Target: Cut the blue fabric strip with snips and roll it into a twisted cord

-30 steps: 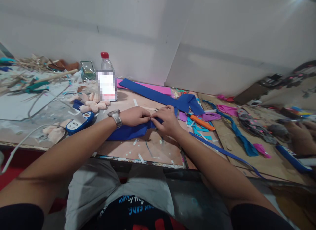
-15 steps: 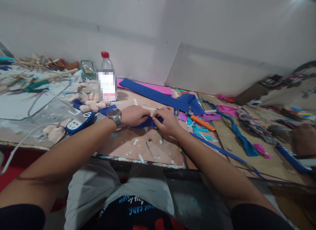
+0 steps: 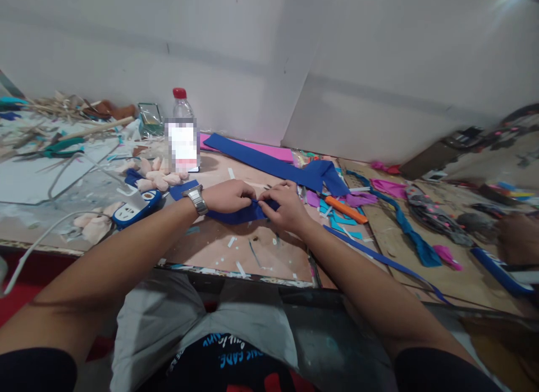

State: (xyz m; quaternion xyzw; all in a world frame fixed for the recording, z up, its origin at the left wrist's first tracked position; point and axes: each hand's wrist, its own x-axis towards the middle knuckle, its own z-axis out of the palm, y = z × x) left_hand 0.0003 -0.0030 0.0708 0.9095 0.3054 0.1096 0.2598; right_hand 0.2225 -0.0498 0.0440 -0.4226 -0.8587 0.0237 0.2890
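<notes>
A blue fabric strip (image 3: 233,216) is pinched between my two hands just above the wooden board (image 3: 219,246). My left hand (image 3: 233,196), with a metal watch on its wrist, is closed on the strip, thumb and fingertips at its upper edge. My right hand (image 3: 284,205) grips the same strip close by, its fingers bent and nearly meeting the left ones. A small thin dark tip shows beside the right fingers; what it belongs to is hidden. Behind my hands lies a wider folded blue strip (image 3: 261,160) over a pink one (image 3: 275,153).
An orange-handled cutter (image 3: 346,209) lies right of my hands among cyan and purple scraps. Left are a blue-and-white power strip (image 3: 137,209), pale puffy pieces (image 3: 158,176), a phone (image 3: 183,145) leaning on a red-capped bottle (image 3: 179,94), and green-handled pliers (image 3: 63,147).
The left hand and its wrist have turned slightly, and more of the blue strip hangs visible below it. The strip is gathered between the fingertips. The right hand has barely moved.
</notes>
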